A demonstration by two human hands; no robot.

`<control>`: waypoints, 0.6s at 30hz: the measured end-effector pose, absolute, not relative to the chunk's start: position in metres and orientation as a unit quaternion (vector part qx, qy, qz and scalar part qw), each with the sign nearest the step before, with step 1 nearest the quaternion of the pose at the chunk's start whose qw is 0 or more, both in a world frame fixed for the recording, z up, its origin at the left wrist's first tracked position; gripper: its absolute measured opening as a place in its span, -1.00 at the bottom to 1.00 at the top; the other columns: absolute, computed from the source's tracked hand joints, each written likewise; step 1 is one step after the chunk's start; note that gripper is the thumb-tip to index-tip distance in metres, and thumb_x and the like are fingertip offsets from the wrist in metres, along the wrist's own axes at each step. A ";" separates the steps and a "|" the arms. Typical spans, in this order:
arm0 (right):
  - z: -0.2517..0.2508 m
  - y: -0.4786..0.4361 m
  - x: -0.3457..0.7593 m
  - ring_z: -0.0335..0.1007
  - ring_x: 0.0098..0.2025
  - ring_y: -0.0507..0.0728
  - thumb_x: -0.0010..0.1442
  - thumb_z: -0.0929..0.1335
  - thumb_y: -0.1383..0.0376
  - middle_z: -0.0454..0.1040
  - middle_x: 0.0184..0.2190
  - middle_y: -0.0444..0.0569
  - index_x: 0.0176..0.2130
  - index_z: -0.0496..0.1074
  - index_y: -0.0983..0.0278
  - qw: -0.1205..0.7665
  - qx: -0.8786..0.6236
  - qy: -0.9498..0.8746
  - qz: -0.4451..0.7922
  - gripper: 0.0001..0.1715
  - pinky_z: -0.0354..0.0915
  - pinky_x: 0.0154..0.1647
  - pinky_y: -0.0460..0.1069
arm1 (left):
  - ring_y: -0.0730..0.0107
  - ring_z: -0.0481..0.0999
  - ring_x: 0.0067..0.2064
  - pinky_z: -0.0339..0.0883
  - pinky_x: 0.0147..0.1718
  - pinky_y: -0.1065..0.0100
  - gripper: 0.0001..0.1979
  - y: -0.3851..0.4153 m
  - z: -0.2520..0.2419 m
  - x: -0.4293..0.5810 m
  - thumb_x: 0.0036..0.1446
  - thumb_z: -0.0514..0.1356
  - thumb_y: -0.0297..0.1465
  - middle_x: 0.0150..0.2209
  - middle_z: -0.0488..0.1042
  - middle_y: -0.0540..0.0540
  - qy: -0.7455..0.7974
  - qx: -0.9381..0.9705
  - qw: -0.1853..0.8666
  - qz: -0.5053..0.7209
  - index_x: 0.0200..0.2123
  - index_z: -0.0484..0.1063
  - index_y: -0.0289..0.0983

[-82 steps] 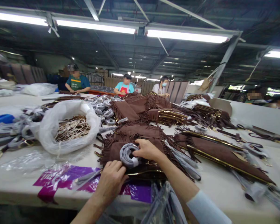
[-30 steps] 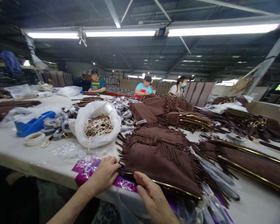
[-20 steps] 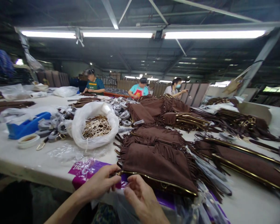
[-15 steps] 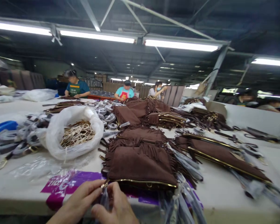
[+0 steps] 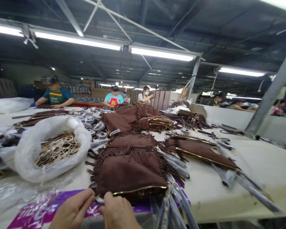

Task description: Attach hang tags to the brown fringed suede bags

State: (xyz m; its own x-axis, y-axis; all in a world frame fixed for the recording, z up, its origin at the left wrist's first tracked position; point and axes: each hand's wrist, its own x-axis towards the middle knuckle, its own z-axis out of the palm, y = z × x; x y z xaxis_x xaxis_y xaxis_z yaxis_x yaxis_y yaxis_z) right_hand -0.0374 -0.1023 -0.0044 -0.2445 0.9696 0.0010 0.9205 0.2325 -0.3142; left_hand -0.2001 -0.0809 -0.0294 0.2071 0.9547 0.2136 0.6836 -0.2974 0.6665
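Observation:
A dark brown fringed bag lies in front of me, its gold zipper edge facing my body. At its near left corner my left hand is closed in a pinch on a small gold clasp. My right hand is closed beside it, on the plastic-wrapped strap that joins the clasp. Most of that strap is hidden behind my fingers. Whether the clasp is hooked to the bag I cannot tell. More wrapped straps hang over the table edge at the bag's right.
An open plastic bag of net-like tan pieces stands left, by purple printed plastic. More fringed bags lie right and behind, with wrapped straps around them. Several people work across the table. A metal post rises at right.
The view has swung right, so things on the table sit farther left. My hands have drawn closer to the bag's corner, and less of the wrapped strap shows between them.

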 end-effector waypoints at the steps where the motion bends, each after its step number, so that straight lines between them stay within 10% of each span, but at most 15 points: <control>1: 0.004 -0.101 -0.028 0.58 -0.28 0.38 0.19 0.40 0.36 0.63 -0.33 0.14 -0.16 0.46 0.27 0.087 -0.595 -0.791 0.115 -0.84 0.34 -0.44 0.02 | 0.27 0.49 -0.36 0.28 -0.36 0.42 -0.66 -0.081 -0.026 -0.196 0.18 0.05 -0.11 -0.46 0.51 -0.02 0.551 0.746 0.211 0.309 -0.49 0.40 -0.17; 12: -0.021 -0.099 0.202 0.53 -0.50 0.20 0.27 0.24 0.30 0.56 -0.56 -0.08 -0.42 0.43 0.12 0.148 -0.628 -0.763 -0.019 -0.73 0.26 -0.53 -0.02 | 0.37 0.32 -0.50 0.25 -0.48 0.41 -0.44 -0.071 -0.001 -0.213 0.03 0.09 0.17 -0.59 0.32 0.04 0.567 0.610 0.328 0.445 -0.55 0.35 -0.22; 14: -0.021 -0.106 0.199 0.57 -0.28 0.33 0.17 0.36 0.17 0.63 -0.31 0.05 -0.21 0.49 0.11 0.161 -0.614 -0.768 -0.088 -0.83 0.39 -0.37 0.09 | 0.35 0.35 -0.48 0.30 -0.45 0.38 -0.42 -0.076 -0.002 -0.205 0.02 0.09 0.20 -0.57 0.36 0.01 0.532 0.593 0.390 0.462 -0.54 0.37 -0.23; 16: -0.019 -0.108 0.170 0.38 0.08 0.53 -0.02 0.49 0.07 0.43 0.12 0.23 0.16 0.34 0.18 0.194 -0.562 -0.787 -0.167 -0.22 0.38 -0.07 0.29 | 0.31 0.38 -0.43 0.34 -0.41 0.35 -0.44 -0.084 -0.001 -0.191 0.03 0.11 0.18 -0.52 0.42 -0.02 0.510 0.580 0.416 0.480 -0.49 0.42 -0.23; 18: -0.015 -0.099 0.132 0.26 0.19 0.52 0.00 0.48 0.11 0.27 0.25 0.24 0.30 0.15 0.23 0.200 -0.489 -0.830 -0.180 -0.03 0.33 0.06 0.31 | 0.30 0.37 -0.45 0.34 -0.43 0.34 -0.46 -0.093 0.005 -0.178 0.05 0.10 0.16 -0.54 0.42 -0.03 0.505 0.586 0.401 0.491 -0.48 0.45 -0.21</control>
State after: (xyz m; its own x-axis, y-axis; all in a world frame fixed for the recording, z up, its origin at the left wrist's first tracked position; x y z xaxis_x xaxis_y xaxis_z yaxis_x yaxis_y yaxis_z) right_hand 0.1325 -0.0988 -0.0149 -0.4419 0.7390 0.5085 0.8833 0.4573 0.1031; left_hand -0.1780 -0.0927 0.0049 0.0078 0.9853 0.1709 0.1970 -0.1691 0.9657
